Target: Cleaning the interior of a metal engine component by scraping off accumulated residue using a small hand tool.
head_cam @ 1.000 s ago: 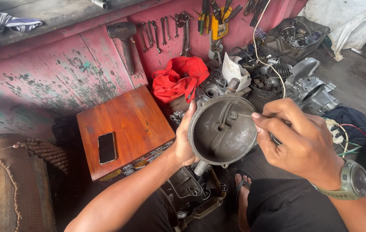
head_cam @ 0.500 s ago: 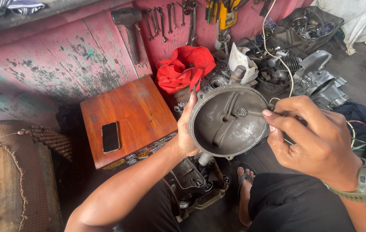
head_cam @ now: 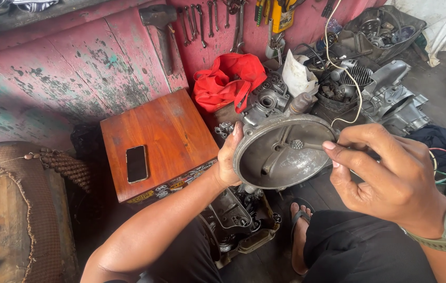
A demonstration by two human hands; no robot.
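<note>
At far left a woven, beaded seat cover (head_cam: 3,209) is seen, coarse and brown. Next, a polished reddish wooden box (head_cam: 155,136) is noted, with a dark phone (head_cam: 137,163) lying flat near its front left corner. The left hand (head_cam: 229,157) is closed on the left rim of a round, dished metal engine cover (head_cam: 280,152), held tilted with its hollow inner face toward the camera; the surface is dull grey, cast, ribbed and grimy. A small knurled tool tip (head_cam: 296,144) is set against the cover's centre, its thin shaft running rightward, roughly level, into the right hand (head_cam: 385,178), where it is pinched between thumb and fingers. The cover thus lies just left of the right hand's grip, the right hand being nearer the tip. A red cloth bag (head_cam: 228,78) and spanners (head_cam: 202,21) hung on the peeling pink wall lie behind; engine parts (head_cam: 390,99) are piled at right.
</note>
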